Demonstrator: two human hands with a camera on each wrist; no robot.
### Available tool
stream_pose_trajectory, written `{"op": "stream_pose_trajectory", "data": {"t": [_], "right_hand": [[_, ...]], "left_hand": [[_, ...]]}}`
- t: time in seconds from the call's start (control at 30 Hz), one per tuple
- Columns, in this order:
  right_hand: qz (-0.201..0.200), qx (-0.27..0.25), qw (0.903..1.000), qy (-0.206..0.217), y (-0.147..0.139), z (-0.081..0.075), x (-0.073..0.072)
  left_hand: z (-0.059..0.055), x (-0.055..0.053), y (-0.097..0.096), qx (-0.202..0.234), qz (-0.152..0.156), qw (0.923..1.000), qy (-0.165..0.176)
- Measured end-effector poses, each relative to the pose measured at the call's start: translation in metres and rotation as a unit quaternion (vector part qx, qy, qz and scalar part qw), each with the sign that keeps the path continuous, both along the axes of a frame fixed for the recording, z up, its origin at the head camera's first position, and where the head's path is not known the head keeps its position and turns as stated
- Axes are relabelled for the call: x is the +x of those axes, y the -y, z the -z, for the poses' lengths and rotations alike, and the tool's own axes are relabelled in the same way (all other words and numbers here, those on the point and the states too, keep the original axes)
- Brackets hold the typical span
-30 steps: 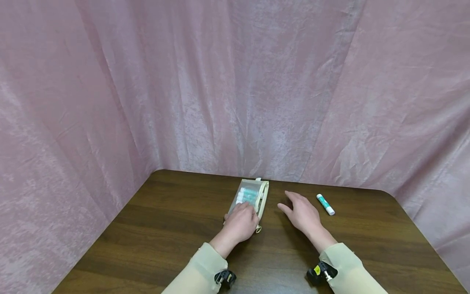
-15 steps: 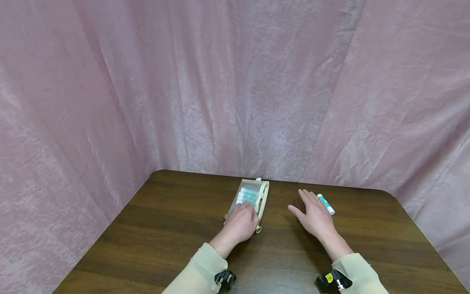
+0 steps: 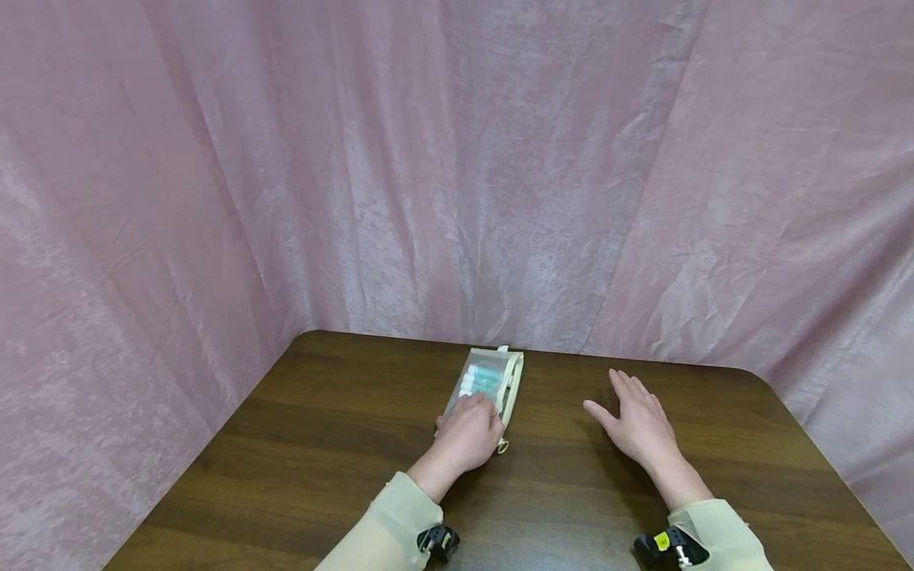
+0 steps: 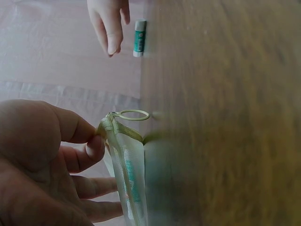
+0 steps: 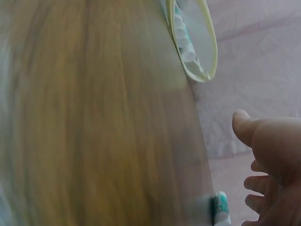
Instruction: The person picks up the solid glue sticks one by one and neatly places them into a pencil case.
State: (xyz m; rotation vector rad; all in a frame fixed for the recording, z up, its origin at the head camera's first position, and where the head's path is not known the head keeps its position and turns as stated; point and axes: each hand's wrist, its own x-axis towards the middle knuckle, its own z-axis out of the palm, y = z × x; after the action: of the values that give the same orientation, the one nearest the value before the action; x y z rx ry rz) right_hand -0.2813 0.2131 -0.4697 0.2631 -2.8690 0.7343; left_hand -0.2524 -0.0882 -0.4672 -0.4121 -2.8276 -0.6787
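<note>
A see-through mesh zip pouch [image 3: 493, 358] with cream trim lies on the table, several teal-and-white glue sticks [image 3: 481, 381] inside. Its zipped side gapes open, as the right wrist view shows. My left hand [image 3: 467, 432] pinches the near edge of the pouch between thumb and index finger, beside the ring-shaped zip pull [image 4: 134, 115]. Over the table to the right, my right hand [image 3: 639, 424] holds nothing, its thumb spread from the fingers. A loose glue stick [image 4: 139, 37] lies by that hand; in the head view the hand hides it.
The brown wooden table [image 3: 321, 444] has rounded far corners. Pink velvet curtain [image 3: 428, 198] hangs behind it and along both sides. A black wrist camera [image 3: 438, 542] sits at the left cuff, another camera [image 3: 671, 547] at the right.
My right hand has moved rightward, away from the pouch and over the loose glue stick, which it now covers in the head view. The left hand and pouch have stayed put.
</note>
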Motion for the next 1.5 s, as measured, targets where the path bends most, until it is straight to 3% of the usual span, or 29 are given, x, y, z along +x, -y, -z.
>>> {"op": "stream_pose_trajectory", "data": {"t": [0.13,0.23,0.43,0.5,0.6,0.77,1.07,1.3,1.5], "right_hand": [[0.000,0.008,1.0000,0.003,-0.009,0.000,0.000],[0.002,0.015,0.9999,0.004,-0.015,0.001,0.000],[0.009,0.024,0.9996,0.009,-0.029,0.000,-0.002],[0.010,0.025,0.9995,0.014,-0.032,0.000,-0.002],[0.014,0.030,0.9992,0.021,-0.038,0.001,-0.003],[0.022,0.030,0.9990,0.023,-0.047,0.004,-0.005],[0.035,0.030,0.9982,0.040,-0.061,0.011,-0.008],[0.036,0.027,0.9967,0.068,-0.067,0.012,-0.010],[0.038,0.032,0.9966,0.066,-0.069,0.013,-0.009]], "left_hand": [[0.000,0.001,0.001,0.002,0.001,1.0000,-0.006],[-0.006,0.004,0.001,-0.001,-0.003,0.9999,0.012],[-0.006,0.002,0.001,-0.004,-0.006,0.9998,0.016],[-0.002,0.000,0.001,0.001,-0.002,0.9999,0.012],[0.014,-0.011,0.002,0.003,0.000,1.0000,-0.005],[0.022,-0.017,0.003,0.005,0.001,1.0000,-0.007],[-0.005,0.000,0.000,0.001,-0.004,0.9998,0.020],[-0.007,0.001,-0.001,-0.006,-0.009,0.9997,0.021],[-0.006,0.001,-0.001,-0.005,-0.005,0.9997,0.023]]}}
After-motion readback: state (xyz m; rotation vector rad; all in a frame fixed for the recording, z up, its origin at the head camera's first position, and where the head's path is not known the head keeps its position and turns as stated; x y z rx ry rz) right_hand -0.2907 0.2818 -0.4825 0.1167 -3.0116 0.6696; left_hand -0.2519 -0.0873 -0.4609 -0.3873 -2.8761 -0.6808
